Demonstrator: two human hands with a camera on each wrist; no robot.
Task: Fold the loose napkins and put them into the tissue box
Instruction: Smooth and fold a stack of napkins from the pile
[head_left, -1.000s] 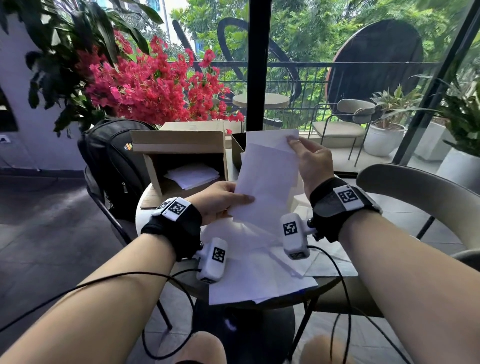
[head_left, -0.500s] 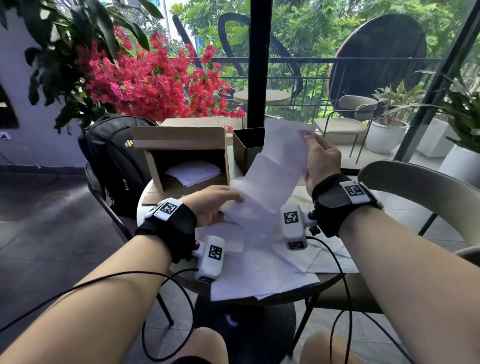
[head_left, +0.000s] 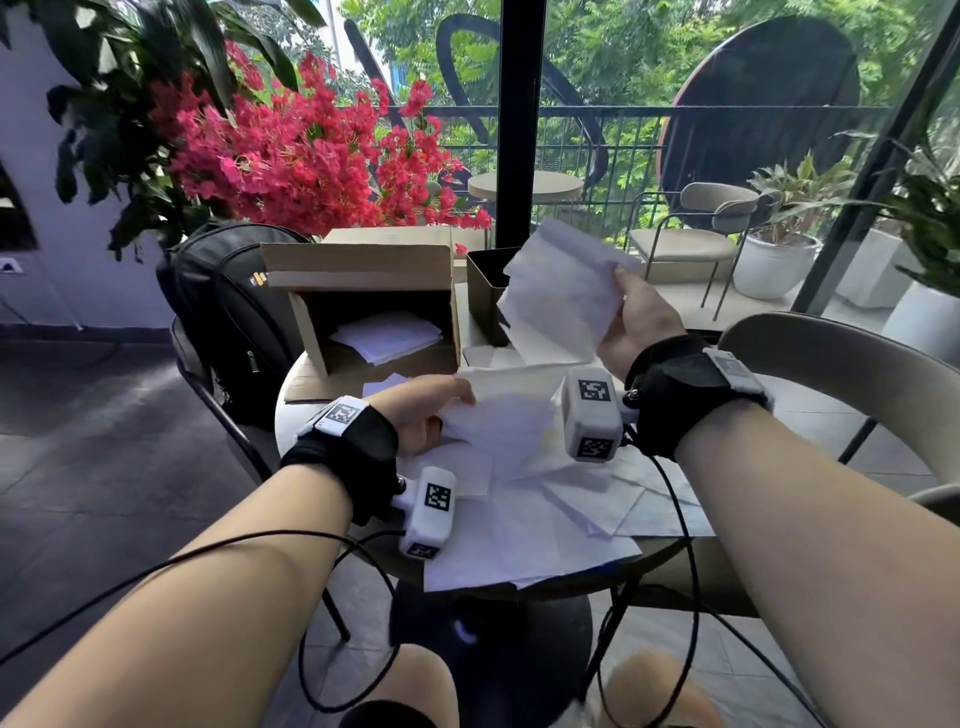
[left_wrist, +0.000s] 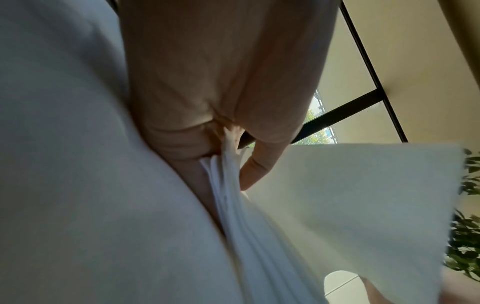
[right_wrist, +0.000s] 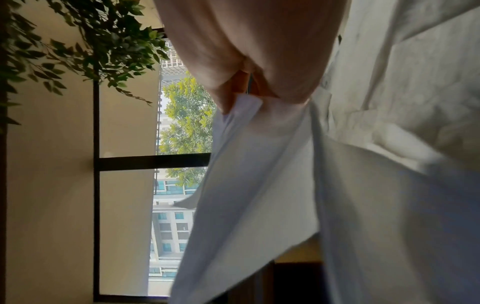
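A white napkin (head_left: 558, 301) hangs bent between both hands above the table. My right hand (head_left: 631, 312) pinches its upper edge, raised in front of a dark metal holder (head_left: 485, 291). My left hand (head_left: 431, 415) grips its lower end low over the pile; the left wrist view shows the napkin (left_wrist: 233, 185) bunched between thumb and fingers. In the right wrist view the napkin (right_wrist: 249, 164) drops from the pinching fingers. An open cardboard box (head_left: 363, 291) behind my left hand holds folded napkins (head_left: 387, 338). Several loose napkins (head_left: 530, 525) cover the table.
A small round table (head_left: 291, 395) carries everything. A black backpack (head_left: 228, 312) sits on a chair to the left, with red flowers (head_left: 291, 156) behind. A beige chair back (head_left: 857, 374) curves at the right. Cables hang from both wrists.
The napkin, held flat and upright before, now bends in the middle. My left hand has dropped toward the table with its lower end; my right hand has stayed high and shifted right.
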